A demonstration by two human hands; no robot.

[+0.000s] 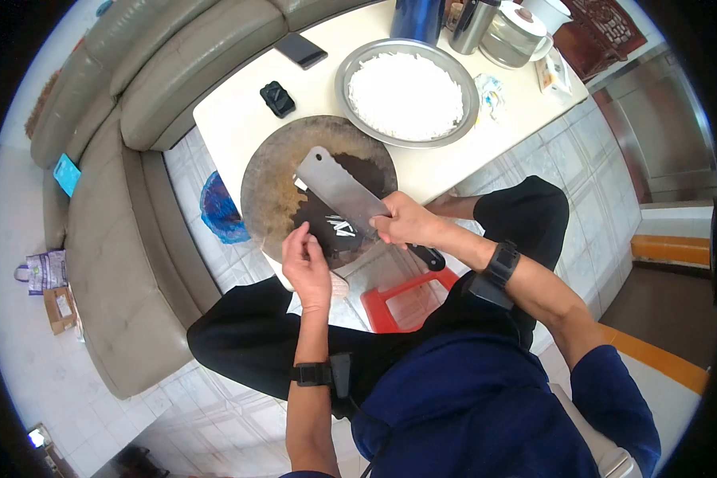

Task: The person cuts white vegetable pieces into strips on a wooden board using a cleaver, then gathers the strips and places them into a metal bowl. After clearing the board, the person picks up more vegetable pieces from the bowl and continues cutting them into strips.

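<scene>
My right hand (405,221) grips a cleaver (338,185) by the blade's handle end; the broad blade slants up and left over a round wooden chopping board (267,171). The black handle end (429,256) sticks out below the hand. Several thin white strips (341,227) lie on the dark, wet part of the board. A small white piece (300,183) sits at the blade's left edge. My left hand (307,267) is at the board's near edge, left of the strips, fingers loosely bent and apart, with nothing visible in them.
A metal tray (472,103) heaped with white shreds stands behind the board. A phone (301,50), a black object (277,99), a blue container (417,20) and a glass pot (511,40) share the table. A red stool (398,307) stands below; a sofa (135,263) is left.
</scene>
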